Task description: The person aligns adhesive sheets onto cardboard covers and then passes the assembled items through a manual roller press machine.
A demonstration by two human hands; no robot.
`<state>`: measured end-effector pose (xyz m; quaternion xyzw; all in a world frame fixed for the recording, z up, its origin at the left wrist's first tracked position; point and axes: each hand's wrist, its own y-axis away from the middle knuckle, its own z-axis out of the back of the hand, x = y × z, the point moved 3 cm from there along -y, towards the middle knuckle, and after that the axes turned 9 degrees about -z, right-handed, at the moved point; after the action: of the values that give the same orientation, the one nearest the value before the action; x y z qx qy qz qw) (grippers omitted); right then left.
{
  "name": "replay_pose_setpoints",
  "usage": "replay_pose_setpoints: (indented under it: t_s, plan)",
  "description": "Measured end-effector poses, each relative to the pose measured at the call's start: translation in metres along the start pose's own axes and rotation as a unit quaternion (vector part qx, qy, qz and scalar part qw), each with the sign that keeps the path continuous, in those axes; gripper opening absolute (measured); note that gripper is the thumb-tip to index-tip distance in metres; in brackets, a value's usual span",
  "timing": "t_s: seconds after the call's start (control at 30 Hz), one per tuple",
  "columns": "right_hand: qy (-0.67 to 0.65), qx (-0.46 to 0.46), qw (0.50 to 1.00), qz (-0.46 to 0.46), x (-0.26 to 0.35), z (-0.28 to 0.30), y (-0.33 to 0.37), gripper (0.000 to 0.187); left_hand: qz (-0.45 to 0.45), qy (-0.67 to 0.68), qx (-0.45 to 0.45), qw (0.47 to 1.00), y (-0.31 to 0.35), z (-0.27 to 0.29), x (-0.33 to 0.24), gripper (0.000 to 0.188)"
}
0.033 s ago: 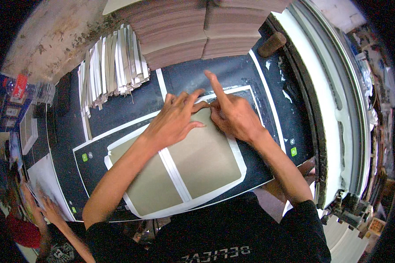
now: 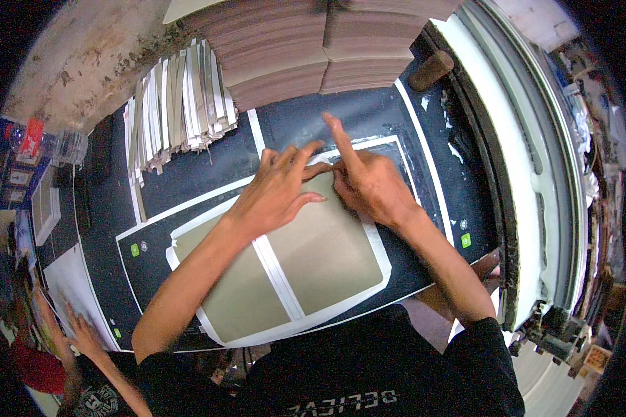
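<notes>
In front of me lies a book cover case with two grey-brown boards, the right board (image 2: 334, 257) and the left board (image 2: 240, 299). A white spine strip (image 2: 277, 274) runs between them, and a white paper border (image 2: 377, 257) frames them. My left hand (image 2: 266, 198) rests over the cover's far part, fingers spread and thumb apart. At the far edge, near the strip's upper end, is my right hand (image 2: 372, 184). Its index finger stretches forward while the others curl under; whatever they grip is hidden.
Beneath the cover is a black work surface (image 2: 188, 212) with white lines. A tall board stack (image 2: 278, 55) and a pile of cut strips (image 2: 181, 104) stand behind. A dark cylinder (image 2: 431, 71) and a long machine (image 2: 535, 208) are at right; another person's hands (image 2: 83, 333) are at lower left.
</notes>
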<state>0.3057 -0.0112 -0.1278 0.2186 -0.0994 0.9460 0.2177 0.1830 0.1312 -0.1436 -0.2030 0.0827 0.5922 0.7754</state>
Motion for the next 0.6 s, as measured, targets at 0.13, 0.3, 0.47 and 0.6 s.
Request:
replay_pose_setpoints:
  t_s: [0.13, 0.3, 0.47, 0.6]
  plan:
    - [0.116, -0.041, 0.99, 0.065, 0.025, -0.007, 0.01, 0.088, 0.083, 0.073, -0.104, 0.988, 0.008, -0.004, -0.002, 0.077]
    - [0.265, -0.017, 0.963, 0.04, 0.055, -0.035, 0.034, 0.081, 0.006, 0.028, -0.099, 0.995, 0.003, -0.002, 0.003, 0.077]
    - [0.206, -0.038, 0.977, 0.046, 0.048, -0.037, 0.05, 0.082, -0.02, -0.012, -0.005, 1.0, -0.003, 0.003, -0.003, 0.07]
    - [0.096, 0.037, 0.994, 0.024, 0.051, -0.014, 0.071, 0.076, -0.033, -0.031, 0.053, 0.998, 0.0, -0.001, 0.001, 0.067]
